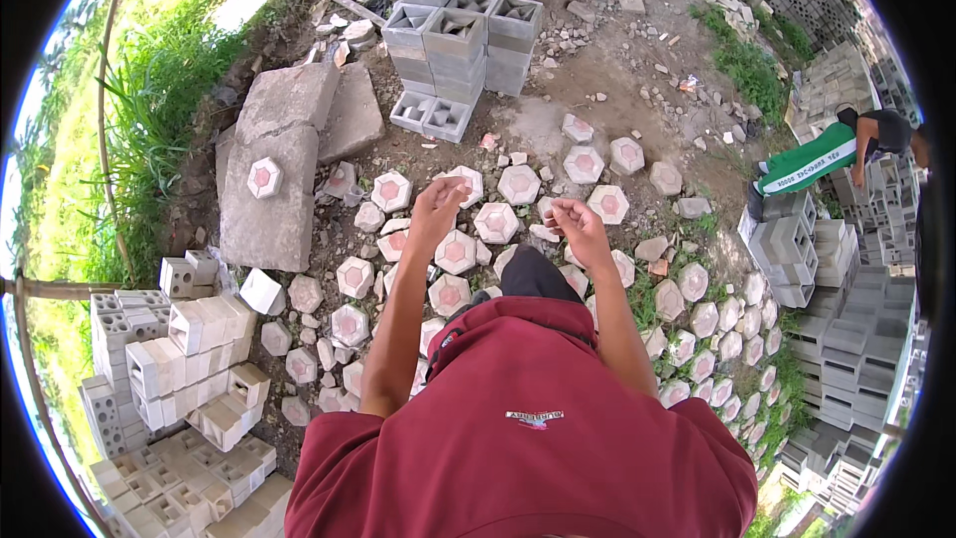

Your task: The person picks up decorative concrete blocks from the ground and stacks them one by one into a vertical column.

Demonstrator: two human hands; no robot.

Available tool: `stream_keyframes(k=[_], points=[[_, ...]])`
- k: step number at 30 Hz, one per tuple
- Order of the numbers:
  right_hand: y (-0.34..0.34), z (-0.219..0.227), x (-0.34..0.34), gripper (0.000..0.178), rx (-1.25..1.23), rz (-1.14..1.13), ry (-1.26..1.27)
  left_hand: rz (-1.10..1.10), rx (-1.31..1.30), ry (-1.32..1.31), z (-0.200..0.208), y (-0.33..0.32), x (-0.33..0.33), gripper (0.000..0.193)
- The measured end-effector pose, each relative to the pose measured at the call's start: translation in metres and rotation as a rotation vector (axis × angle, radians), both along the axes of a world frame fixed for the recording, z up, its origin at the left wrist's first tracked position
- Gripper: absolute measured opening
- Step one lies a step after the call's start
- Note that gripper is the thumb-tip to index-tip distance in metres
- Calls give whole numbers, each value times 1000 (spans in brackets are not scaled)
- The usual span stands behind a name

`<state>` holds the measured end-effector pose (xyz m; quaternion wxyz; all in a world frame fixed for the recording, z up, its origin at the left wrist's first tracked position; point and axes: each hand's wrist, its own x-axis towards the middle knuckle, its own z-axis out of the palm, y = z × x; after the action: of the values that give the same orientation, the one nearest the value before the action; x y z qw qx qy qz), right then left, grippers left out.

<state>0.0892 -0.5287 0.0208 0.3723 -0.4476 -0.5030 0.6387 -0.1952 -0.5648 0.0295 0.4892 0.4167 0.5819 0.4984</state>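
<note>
Both my hands hang in the air in front of me, over ground paved with hexagonal concrete pavers. My left hand (438, 207) has its fingers loosely bent, and nothing shows in it. Behind its fingertips lies a pale paver (466, 185) with a reddish centre. My right hand (581, 229) is also loosely curled, thumb and fingers a little apart, with nothing visible in it. Between the two hands, on the ground below, sits another hexagonal paver (496, 223). Past the right hand's fingers is one more paver (608, 204).
A stack of grey hollow blocks (456, 50) stands ahead. At left, a concrete slab (267, 224) bears a single paver (264, 177); pale blocks (189, 359) are piled nearer. On the right, a person in green trousers (812, 159) is by block stacks (787, 244). Rubble lies between pavers.
</note>
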Motion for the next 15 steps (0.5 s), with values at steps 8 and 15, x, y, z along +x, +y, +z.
stream_keyframes(k=[8, 15], points=[[145, -13, -39, 25, 72, 57, -96, 91, -147, -185, -26, 101, -5, 31], [298, 6, -92, 32, 348, 193, -312, 248, -184, -143, -59, 228, -54, 34]])
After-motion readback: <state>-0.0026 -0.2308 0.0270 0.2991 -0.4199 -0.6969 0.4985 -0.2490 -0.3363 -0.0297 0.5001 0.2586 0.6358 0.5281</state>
